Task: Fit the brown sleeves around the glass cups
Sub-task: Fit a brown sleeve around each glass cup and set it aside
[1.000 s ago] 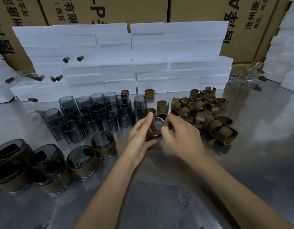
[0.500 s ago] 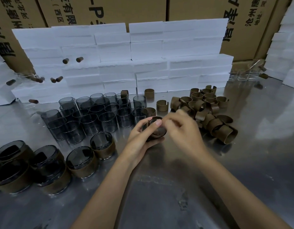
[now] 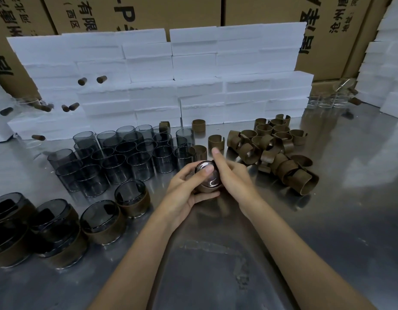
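Both our hands are working on one piece in front of us. Our left hand (image 3: 184, 186) is cupping a small clear glass cup (image 3: 208, 177) from below, fingers curled round it and thumb lying across its shiny base, which is tipped up toward us. Our right hand (image 3: 232, 175) is gripping the cup's far side, index finger pointing up, and we are judging that it is easing the brown band-shaped sleeve (image 3: 207, 188) along the glass. Cup and sleeve are hovering just above the steel table (image 3: 216, 253), off its surface, probably so we are free to turn them while the band slides.

Stock is sitting in reach on either side. Left of our hands, the bare smoky-grey glass cups (image 3: 117, 157) are standing upright and packed tight; we are counting roughly twenty, though the back rows overlap too much to be sure. Nearer us on the left, the finished sleeved cups (image 3: 104, 220) are lining up, about six in view, the edge of the picture cutting some off. To the right, the heap of loose brown split sleeves (image 3: 276, 151) is lying tangled, well over twenty, with four strays between heap and cups. Behind, white foam blocks (image 3: 193, 74) are stacked like a wall.
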A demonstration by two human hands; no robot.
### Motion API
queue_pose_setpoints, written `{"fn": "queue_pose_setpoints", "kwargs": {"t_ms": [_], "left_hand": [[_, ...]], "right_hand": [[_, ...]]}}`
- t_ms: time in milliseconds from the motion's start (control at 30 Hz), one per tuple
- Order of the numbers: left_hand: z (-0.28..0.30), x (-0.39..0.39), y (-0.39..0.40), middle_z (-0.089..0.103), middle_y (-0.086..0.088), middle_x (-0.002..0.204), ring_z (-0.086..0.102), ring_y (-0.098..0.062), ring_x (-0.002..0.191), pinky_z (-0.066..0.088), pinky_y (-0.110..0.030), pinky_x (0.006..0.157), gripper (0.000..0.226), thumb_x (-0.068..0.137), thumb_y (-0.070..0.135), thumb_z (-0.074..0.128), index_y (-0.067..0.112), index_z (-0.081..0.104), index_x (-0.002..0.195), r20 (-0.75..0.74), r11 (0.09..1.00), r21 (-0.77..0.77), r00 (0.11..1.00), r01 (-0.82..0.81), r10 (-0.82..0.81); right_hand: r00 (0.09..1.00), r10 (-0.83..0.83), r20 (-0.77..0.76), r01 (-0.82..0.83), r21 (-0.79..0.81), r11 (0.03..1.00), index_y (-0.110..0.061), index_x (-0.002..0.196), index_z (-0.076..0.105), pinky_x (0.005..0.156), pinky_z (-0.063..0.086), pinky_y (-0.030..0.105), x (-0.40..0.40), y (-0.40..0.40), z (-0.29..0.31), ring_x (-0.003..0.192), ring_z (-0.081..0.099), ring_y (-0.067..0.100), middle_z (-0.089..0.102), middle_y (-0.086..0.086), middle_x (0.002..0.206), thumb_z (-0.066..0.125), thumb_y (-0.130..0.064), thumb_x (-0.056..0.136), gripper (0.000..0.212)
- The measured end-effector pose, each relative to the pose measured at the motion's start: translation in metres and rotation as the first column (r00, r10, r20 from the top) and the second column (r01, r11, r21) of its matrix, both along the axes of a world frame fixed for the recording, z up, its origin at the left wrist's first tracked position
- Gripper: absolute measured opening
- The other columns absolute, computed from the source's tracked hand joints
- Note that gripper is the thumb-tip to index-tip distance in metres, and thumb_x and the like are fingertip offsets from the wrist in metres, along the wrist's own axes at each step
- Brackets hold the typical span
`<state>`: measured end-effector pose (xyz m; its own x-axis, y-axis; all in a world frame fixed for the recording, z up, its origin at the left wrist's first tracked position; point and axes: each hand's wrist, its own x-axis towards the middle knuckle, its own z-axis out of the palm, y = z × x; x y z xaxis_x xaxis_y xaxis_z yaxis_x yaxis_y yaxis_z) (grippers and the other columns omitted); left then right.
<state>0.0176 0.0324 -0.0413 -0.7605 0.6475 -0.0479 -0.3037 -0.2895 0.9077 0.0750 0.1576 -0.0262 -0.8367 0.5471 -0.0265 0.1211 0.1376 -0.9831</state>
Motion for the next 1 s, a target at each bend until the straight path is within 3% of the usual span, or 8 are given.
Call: {"fn": "queue_pose_setpoints", "kwargs": {"t_ms": [100,233,333,433,500,667,800,1000], "left_hand": [[-0.001,0.001,0.0,0.073,-0.018,0.116,0.074,-0.032,0.105,0.064,-0.038,0.072,0.052,0.07,0.031,0.086,0.011,0.074,0.117,-0.014,1.0,-0.012,1.0,-0.011,0.011],[0.004,0.005,0.004,0.075,-0.015,0.117,0.074,-0.029,0.107,0.063,-0.043,0.082,0.051,0.085,0.048,0.072,0.014,0.073,0.123,-0.023,0.996,-0.058,0.998,-0.063,0.062],[0.005,0.008,0.006,0.077,-0.012,0.11,0.077,-0.027,0.095,0.062,-0.038,0.067,0.047,0.101,0.051,0.053,0.014,0.071,0.123,-0.017,0.975,-0.111,0.981,-0.193,0.192],[0.004,0.011,0.004,0.078,-0.014,0.108,0.077,-0.021,0.086,0.056,-0.029,0.057,0.044,0.107,0.045,0.046,0.011,0.069,0.12,0.015,0.963,-0.13,0.971,-0.234,0.238],[0.005,0.012,0.004,0.079,-0.012,0.105,0.074,-0.023,0.089,0.053,-0.032,0.068,0.039,0.107,0.043,0.048,0.012,0.073,0.112,0.01,0.96,-0.159,0.972,-0.231,0.235],[0.004,0.018,0.009,0.079,-0.004,0.098,0.074,-0.02,0.094,0.056,-0.032,0.073,0.035,0.104,0.046,0.051,0.019,0.072,0.101,-0.016,0.932,-0.236,0.96,-0.275,0.279],[0.005,0.024,0.014,0.081,-0.004,0.089,0.078,-0.015,0.084,0.057,-0.021,0.063,0.036,0.103,0.038,0.057,0.019,0.081,0.085,-0.075,0.937,-0.172,0.952,-0.305,0.296],[0.006,0.028,0.014,0.08,-0.008,0.084,0.078,-0.016,0.076,0.056,-0.019,0.06,0.041,0.102,0.033,0.061,0.022,0.083,0.07,-0.072,0.934,-0.107,0.939,-0.341,0.335]], "right_hand": [[0.995,-0.088,-0.04,0.086,-0.057,0.995,-0.001,0.106,0.073,0.086,0.056,0.028,-0.002,-0.002,-0.007,0.092,0.072,0.017,0.074,0.015,0.107,0.055,-0.063,0.096,0.066],[0.985,-0.125,-0.122,0.111,-0.111,0.988,-0.009,0.097,0.074,0.069,0.055,0.02,-0.003,-0.006,-0.011,0.083,0.073,0.008,0.078,0.002,0.089,0.058,-0.06,0.097,0.053],[0.984,-0.099,-0.146,0.078,-0.141,0.987,-0.017,0.095,0.072,0.06,0.049,0.011,-0.003,-0.011,-0.014,0.075,0.071,-0.001,0.076,-0.009,0.079,0.061,-0.056,0.097,0.041],[0.985,-0.074,-0.158,0.026,-0.285,0.958,-0.016,0.095,0.072,0.075,0.057,0.026,-0.003,-0.013,-0.013,0.086,0.073,0.013,0.077,0.0,0.089,0.071,-0.038,0.094,0.021],[0.984,-0.074,-0.162,-0.008,-0.459,0.888,-0.014,0.091,0.072,0.083,0.056,0.036,-0.001,-0.013,-0.009,0.088,0.072,0.021,0.076,0.007,0.091,0.072,-0.028,0.092,0.014],[0.998,-0.038,-0.057,-0.005,-0.615,0.789,-0.015,0.081,0.062,0.09,0.051,0.039,0.002,-0.009,-0.005,0.089,0.065,0.025,0.07,0.008,0.091,0.067,-0.038,0.092,0.026],[0.997,-0.055,-0.056,0.011,-0.593,0.805,-0.019,0.069,0.062,0.075,0.054,0.033,-0.001,-0.014,-0.007,0.073,0.069,0.019,0.071,-0.002,0.065,0.071,-0.038,0.088,0.028],[0.995,-0.078,-0.064,0.027,-0.579,0.815,-0.022,0.049,0.066,0.055,0.053,0.026,-0.005,-0.016,-0.011,0.055,0.069,0.017,0.068,0.001,0.058,0.073,-0.027,0.087,0.039]]}}
